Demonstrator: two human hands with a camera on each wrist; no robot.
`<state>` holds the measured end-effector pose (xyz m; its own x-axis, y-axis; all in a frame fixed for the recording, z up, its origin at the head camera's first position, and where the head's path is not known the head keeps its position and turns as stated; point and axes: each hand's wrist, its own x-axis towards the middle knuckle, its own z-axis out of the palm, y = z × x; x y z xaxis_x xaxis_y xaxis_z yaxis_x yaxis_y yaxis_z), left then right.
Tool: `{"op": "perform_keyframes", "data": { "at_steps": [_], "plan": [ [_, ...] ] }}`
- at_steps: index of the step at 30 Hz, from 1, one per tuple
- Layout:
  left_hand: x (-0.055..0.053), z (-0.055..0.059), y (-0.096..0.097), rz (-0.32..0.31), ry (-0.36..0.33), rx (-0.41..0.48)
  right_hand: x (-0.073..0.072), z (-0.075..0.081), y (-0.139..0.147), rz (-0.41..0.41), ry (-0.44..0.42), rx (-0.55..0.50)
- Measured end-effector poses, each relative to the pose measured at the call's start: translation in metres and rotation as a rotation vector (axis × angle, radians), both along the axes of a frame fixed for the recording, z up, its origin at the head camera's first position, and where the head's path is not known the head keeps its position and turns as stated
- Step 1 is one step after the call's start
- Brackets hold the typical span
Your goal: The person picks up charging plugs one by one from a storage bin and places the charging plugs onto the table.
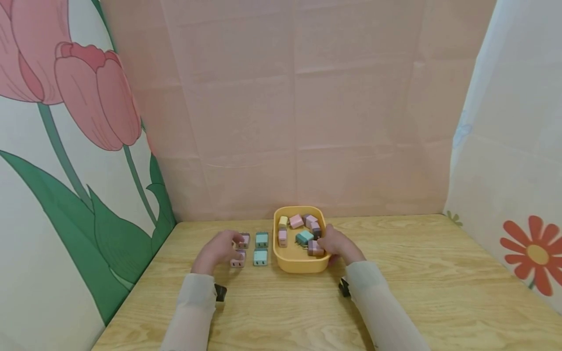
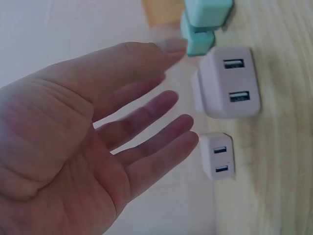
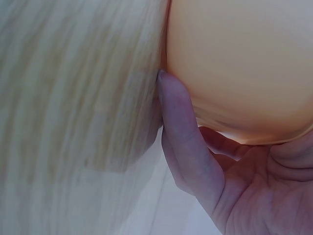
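My left hand (image 1: 219,251) hovers beside two pale pink USB wall chargers (image 2: 234,83) on the wooden table, fingers spread and nothing held. In the head view its fingertips overlap the far pink one. Just right of these stand two mint-green chargers (image 1: 260,258), one behind the other. My right hand (image 1: 340,243) grips the right wall of a yellow plastic basket (image 1: 303,265), some fingers over the rim, another part of the hand low against the outside (image 3: 178,112). Inside the basket lie several chargers, among them a teal one (image 1: 304,238), a yellow one (image 1: 283,222) and a purple one (image 1: 314,248).
The light wooden table (image 1: 395,292) reaches back to a pinkish cloth backdrop (image 1: 307,122). A tulip-printed sheet (image 1: 96,97) borders the left side, a flower-printed one (image 1: 505,146) the right. Dark wrist-camera mounts (image 1: 220,292) sit under both wrists.
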<state>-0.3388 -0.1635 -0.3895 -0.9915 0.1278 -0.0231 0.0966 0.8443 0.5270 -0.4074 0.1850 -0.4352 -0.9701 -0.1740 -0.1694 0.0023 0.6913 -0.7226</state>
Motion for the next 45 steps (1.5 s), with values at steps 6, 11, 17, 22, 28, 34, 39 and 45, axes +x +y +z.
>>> {"op": "perform_keyframes", "data": {
  "at_steps": [6, 11, 17, 22, 28, 34, 39, 45],
  "plan": [
    [-0.003, 0.008, 0.019, -0.029, 0.081, 0.018, 0.000, -0.002, 0.002, 0.014, 0.012, 0.002],
    [-0.009, 0.005, 0.061, -0.098, 0.215, -0.024, -0.001, -0.002, 0.003, 0.019, 0.016, 0.013],
    [-0.026, -0.008, 0.110, -0.196, 0.307, -0.323, -0.001, -0.005, 0.001, 0.017, 0.002, -0.028],
    [-0.037, -0.018, 0.133, -0.224, 0.322, -0.549, 0.000, -0.006, -0.001, 0.013, -0.003, -0.020],
    [-0.047, -0.026, 0.143, -0.209, 0.346, -0.651, 0.000, -0.003, 0.000, 0.016, 0.017, -0.017],
    [-0.049, -0.029, 0.149, -0.198, 0.421, -0.700, 0.000, -0.002, 0.001, 0.017, 0.025, -0.020],
    [-0.052, -0.034, 0.150, -0.203, 0.444, -0.715, -0.002, -0.002, 0.001, 0.011, 0.010, -0.012],
    [-0.053, -0.033, 0.152, -0.207, 0.411, -0.719, -0.004, -0.002, 0.001, -0.002, -0.008, -0.002]
  ]
}}
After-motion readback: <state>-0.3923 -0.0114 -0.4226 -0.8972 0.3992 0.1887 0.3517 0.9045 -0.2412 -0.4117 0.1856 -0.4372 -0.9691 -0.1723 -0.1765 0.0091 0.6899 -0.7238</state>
